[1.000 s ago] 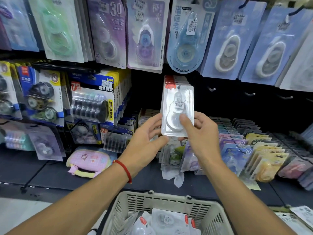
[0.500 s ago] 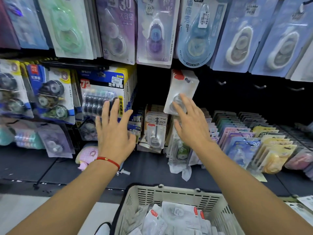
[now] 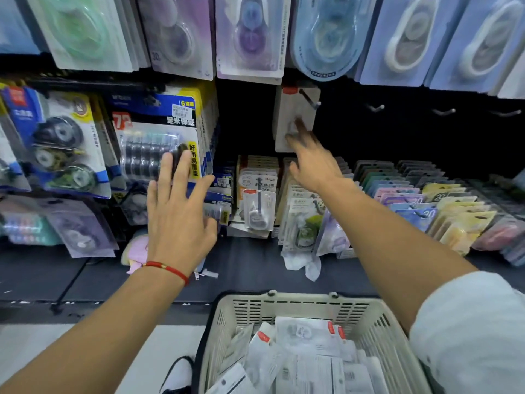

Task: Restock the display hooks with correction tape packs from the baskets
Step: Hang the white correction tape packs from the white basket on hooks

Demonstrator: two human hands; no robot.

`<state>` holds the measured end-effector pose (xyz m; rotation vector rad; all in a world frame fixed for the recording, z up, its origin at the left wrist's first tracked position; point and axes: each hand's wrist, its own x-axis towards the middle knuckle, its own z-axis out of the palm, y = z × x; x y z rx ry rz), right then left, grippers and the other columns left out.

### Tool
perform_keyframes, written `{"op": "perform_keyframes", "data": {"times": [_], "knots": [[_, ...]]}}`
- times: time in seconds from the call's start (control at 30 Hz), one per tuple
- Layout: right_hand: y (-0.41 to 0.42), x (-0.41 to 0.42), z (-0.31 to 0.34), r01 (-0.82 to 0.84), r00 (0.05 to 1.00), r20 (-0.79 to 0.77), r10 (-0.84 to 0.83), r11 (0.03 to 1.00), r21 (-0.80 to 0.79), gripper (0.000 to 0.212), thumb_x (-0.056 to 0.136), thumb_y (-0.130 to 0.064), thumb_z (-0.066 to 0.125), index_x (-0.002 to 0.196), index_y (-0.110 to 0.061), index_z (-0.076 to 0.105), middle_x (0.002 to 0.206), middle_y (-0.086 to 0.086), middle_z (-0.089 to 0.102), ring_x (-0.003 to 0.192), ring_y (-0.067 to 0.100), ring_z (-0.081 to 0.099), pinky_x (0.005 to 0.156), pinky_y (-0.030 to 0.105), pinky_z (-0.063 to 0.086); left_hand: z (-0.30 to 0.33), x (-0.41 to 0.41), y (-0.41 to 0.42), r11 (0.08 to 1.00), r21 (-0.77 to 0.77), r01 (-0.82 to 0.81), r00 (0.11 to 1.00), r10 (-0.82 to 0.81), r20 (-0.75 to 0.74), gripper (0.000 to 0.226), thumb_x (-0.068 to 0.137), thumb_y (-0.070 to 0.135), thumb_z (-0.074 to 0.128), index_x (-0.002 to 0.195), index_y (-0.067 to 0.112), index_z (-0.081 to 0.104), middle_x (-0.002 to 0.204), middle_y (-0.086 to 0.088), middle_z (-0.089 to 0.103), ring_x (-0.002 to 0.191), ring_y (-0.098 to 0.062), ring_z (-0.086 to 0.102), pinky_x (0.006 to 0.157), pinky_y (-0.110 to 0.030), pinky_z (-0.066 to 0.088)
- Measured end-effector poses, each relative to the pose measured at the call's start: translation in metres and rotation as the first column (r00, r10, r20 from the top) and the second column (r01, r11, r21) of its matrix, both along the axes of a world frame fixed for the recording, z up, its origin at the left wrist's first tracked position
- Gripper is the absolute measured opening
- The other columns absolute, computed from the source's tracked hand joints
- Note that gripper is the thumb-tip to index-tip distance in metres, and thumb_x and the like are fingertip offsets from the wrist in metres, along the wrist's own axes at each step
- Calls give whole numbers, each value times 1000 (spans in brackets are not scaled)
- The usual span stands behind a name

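A clear correction tape pack with a red corner [image 3: 291, 109] hangs on a display hook [image 3: 311, 100] against the dark back panel. My right hand [image 3: 314, 163] is stretched out to it, and its blurred fingertips touch the pack's lower part without closing round it. My left hand [image 3: 177, 223], with a red string at the wrist, hovers flat and spread in front of the blue-and-yellow packs and holds nothing. Below stands a beige basket [image 3: 284, 301] with several more white packs [image 3: 306, 345] in it.
Bare hooks [image 3: 376, 108] [image 3: 443, 111] stick out to the right of the hung pack. Large carded packs [image 3: 250, 38] hang along the top row. Rows of coloured packs [image 3: 426, 200] stand on the dark shelf [image 3: 250, 265]. A pink pouch [image 3: 136, 248] lies at the left.
Both hands held the pack in front of the hook. The left hand let go and drew left; the right hand pushed the pack back until it hung on the hook.
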<state>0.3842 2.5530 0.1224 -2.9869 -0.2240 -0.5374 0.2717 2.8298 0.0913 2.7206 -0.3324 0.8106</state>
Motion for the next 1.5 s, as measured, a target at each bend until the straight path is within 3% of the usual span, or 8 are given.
{"op": "perform_keyframes", "data": {"times": [0.27,0.43,0.57,0.93,1.17,1.3,1.4,1.5], "knots": [[-20,-121,-71,-141,979,-109,172,960,244,24,100,-13,57,120,-13,70,121,5,67,106,26,64,92,42,52,-48,-40,-10,929,161,333,930,-295,-218,45,75,5,71,120,9,71,139,-13,61,137,-39,46,104,-56,46],[-8,-198,-158,-155,744,-625,237,971,185,26,100,-21,56,121,-21,71,122,0,73,110,24,65,95,34,51,-111,-82,-15,683,349,641,574,-126,-809,52,94,18,57,147,22,55,149,-3,52,142,-24,41,113,-41,39],[28,-252,-236,-143,523,-805,280,960,240,38,102,-33,61,137,-17,63,136,6,66,124,29,60,100,35,46,-149,-106,-12,652,333,681,393,57,-918,54,99,16,59,152,16,48,151,-10,50,141,-29,43,119,-41,36],[62,-299,-291,268,670,-670,320,737,620,21,91,-22,78,103,-20,61,87,-1,63,79,17,60,82,38,54,-184,-163,-41,996,59,-68,542,86,-836,42,97,28,62,136,13,62,136,-12,50,122,-29,58,104,-31,47],[45,-293,-248,418,696,-497,518,270,868,33,79,-32,83,107,-23,69,108,-6,74,79,5,69,69,24,55,-178,-178,-87,501,-546,-671,404,-370,-836,76,94,52,70,157,39,30,145,-6,58,118,-25,64,92,-45,60],[27,-276,-256,438,705,-548,450,332,836,14,98,-33,72,106,-24,78,105,-8,78,98,17,71,86,29,58,-186,-173,-82,378,-602,-704,490,-356,-796,39,106,17,58,140,33,48,136,-6,65,121,-31,62,105,-62,50],[4,-258,-282,524,796,-592,-126,634,569,30,102,-30,66,128,-14,69,126,4,69,118,24,64,104,39,52,-188,-171,-78,377,-603,-703,467,-394,-791,45,106,19,59,147,33,48,139,-2,64,128,-34,61,105,-66,49],[-21,-252,-302,668,639,-628,-443,725,169,62,104,-50,56,148,-7,47,147,15,52,140,33,47,111,49,42,-195,-174,-72,395,-625,-673,491,-393,-777,46,104,19,63,145,36,51,135,1,68,124,-30,65,105,-63,51]]}}
